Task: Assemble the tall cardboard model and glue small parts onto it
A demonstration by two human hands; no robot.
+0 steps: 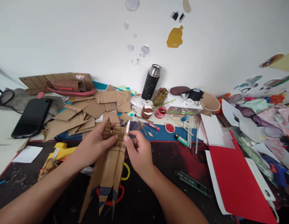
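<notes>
My left hand [94, 143] is closed around the upper part of a long, pointed cardboard piece [109, 174] made of several narrow strips, held above the dark desk mat. My right hand [138, 151] is pinched on a thin white stick-like tool [127, 127] whose tip rests beside the cardboard's pointed top. Both hands meet at the middle of the view, thumbs pressed on the cardboard.
Loose cardboard sheets [84, 109] pile up at the back left beside a black phone [31, 117]. A black flask [151, 81], paint pots [160, 112], sticks, a green lighter [181, 140], a green cutter [193, 183] and a red folder [235, 180] lie to the right. Scissors' handles [126, 171] sit under the cardboard.
</notes>
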